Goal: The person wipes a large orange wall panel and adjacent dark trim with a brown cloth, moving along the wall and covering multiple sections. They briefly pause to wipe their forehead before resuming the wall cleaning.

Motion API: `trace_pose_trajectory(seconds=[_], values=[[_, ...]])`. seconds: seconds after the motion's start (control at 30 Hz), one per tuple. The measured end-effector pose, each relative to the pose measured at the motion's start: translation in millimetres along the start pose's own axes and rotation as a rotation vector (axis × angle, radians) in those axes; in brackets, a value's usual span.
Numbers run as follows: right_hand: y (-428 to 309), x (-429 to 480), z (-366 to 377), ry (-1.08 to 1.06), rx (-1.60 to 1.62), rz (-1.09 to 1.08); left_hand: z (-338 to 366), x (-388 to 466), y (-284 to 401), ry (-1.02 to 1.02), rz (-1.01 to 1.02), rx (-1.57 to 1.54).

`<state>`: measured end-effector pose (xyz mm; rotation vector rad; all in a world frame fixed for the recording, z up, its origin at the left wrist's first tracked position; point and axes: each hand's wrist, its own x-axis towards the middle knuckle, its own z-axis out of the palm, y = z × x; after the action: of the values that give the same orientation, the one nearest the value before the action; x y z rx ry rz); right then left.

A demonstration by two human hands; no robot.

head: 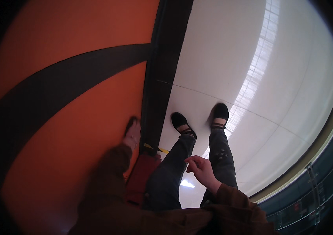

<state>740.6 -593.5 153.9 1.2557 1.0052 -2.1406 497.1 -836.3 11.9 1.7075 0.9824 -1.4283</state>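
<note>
My left hand (pixel 133 132) is raised beside the orange wall panel (pixel 107 111), its fingers near a dark object or shadow on the panel; whether it holds or touches anything is unclear. In front of my thighs hangs my right hand (pixel 201 170), loosely curled, with nothing visible in it. Brown sleeves cover both arms. Below are my legs in dark jeans (pixel 169 173) and my black strap shoes (pixel 221 113) on the pale tiled floor (pixel 207 73).
A dark baseboard (pixel 166 67) runs along the orange panel, which bears a curved dark band (pixel 75 73). A red object (pixel 143 176) stands by the wall near yellow-and-black tape (pixel 163 150). At the lower right is a glass railing with metal posts (pixel 315 188).
</note>
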Motion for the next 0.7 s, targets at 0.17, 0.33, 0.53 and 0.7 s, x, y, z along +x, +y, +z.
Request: trace_pose_trajectory(seconds=[0.17,0.33,0.53,0.7], values=[[6,4,-1,-0.006,0.0,0.0,-80,43,-151,0.247,-0.505,-0.003],[19,8,-6,0.046,-0.114,0.015,-85,-13,-127,0.163,-0.39,-0.141],[20,0,-8,0.121,-0.291,0.026,-54,-116,-79,0.235,-0.392,-0.238],[-17,-29,-16,0.152,-0.389,-0.137,-66,-237,-68,0.323,-0.557,-0.19]])
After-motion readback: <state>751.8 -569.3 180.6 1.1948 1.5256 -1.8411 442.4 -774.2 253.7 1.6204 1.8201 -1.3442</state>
